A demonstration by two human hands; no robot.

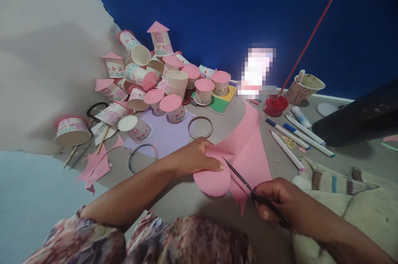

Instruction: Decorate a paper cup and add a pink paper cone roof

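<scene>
My left hand (199,158) pinches a large sheet of pink paper (251,147), its thumb lying on top near a rounded, partly cut disc shape. In my right hand (276,201) is a pair of scissors (242,179) with dark handles, fingers wrapped round them. The blades point up and left and lie at the paper's cut edge, between the rounded part and the rest of the sheet. A jagged strip of the sheet hangs below the blades. Just beyond my left hand lies a bangle-like ring (200,136).
Decorated paper cups with pink paper roofs (203,85) are heaped at the back left. Pink scraps (95,168) and another ring (128,160) lie left. Rightward are several markers (287,150), a red pot (275,106), a patterned cup (303,89), a dark cylinder (357,110) and cloth (363,214).
</scene>
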